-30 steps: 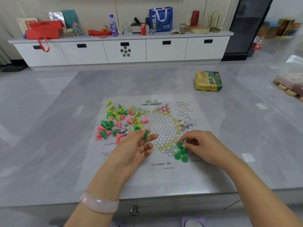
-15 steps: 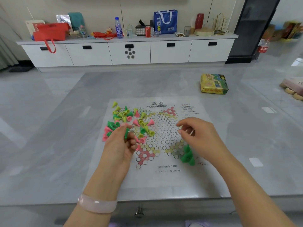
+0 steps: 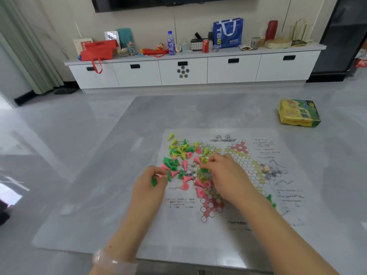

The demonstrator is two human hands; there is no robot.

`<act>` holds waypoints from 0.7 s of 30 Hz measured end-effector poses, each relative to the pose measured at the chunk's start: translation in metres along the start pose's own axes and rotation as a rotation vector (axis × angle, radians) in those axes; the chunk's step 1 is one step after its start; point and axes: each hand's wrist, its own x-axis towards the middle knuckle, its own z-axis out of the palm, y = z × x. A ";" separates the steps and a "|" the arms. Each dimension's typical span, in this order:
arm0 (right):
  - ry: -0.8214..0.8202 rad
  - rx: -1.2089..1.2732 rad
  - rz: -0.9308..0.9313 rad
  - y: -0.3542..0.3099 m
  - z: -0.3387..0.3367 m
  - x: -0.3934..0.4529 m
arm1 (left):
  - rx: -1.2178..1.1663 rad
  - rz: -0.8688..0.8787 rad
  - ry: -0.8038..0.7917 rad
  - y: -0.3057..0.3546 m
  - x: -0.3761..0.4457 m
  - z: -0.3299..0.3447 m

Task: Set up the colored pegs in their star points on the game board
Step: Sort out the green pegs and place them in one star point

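At the near left part of the paper game board [image 3: 228, 231], the left hand [image 3: 148, 187] curls its fingers round a green peg [image 3: 153, 181], the peg's base showing below the fingertips. The right hand [image 3: 228, 175] reaches across the board into the heap of loose pegs [image 3: 182, 161], fingers bent down among them; whether they pinch one cannot be told, since the hand covers its own fingertips. The two hands are near each other, with scattered pink pegs [image 3: 185, 184] lying between them.

The heap of yellow-green, green and pink cones sprawls over the board's left side, most tipped on their sides, and it covers that side's star points. The right forearm [image 3: 278, 235] crosses the middle of the board and hides much of the lower right area; just beside it, a few green pegs [image 3: 270, 199] stand at the right edge of the star. The near pink star point [image 3: 209, 207] shows bare circles. A small die [image 3: 265, 169] sits right of the hexagon field.

A pale bracelet [image 3: 113, 261] rings the left wrist. A yellow and green box [image 3: 298, 115] lies on the grey table [image 3: 89, 205], well apart from the board. Farther back, a white cabinet [image 3: 198, 72] carries a red bag [image 3: 97, 50], a water bottle [image 3: 171, 43], a red can [image 3: 205, 46] and a blue bag [image 3: 228, 32].
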 end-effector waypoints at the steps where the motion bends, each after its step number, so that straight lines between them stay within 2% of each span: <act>1: 0.011 0.001 0.006 0.000 0.001 0.003 | 0.079 0.034 -0.029 -0.001 0.004 -0.001; 8: 0.006 0.033 0.078 -0.004 0.003 0.007 | 0.674 0.191 -0.168 0.024 0.068 -0.002; 12: 0.020 0.053 0.099 -0.008 0.005 0.008 | 0.980 0.102 -0.358 0.028 0.092 0.012; 14: 0.029 0.066 0.101 -0.009 0.007 0.008 | 1.045 0.016 -0.524 0.028 0.098 0.017; 16: 0.033 0.081 0.098 -0.009 0.008 0.008 | 1.102 -0.004 -0.608 0.027 0.101 0.020; 21: 0.028 0.097 0.100 -0.006 0.009 0.009 | 1.338 0.241 -0.519 0.022 0.098 0.026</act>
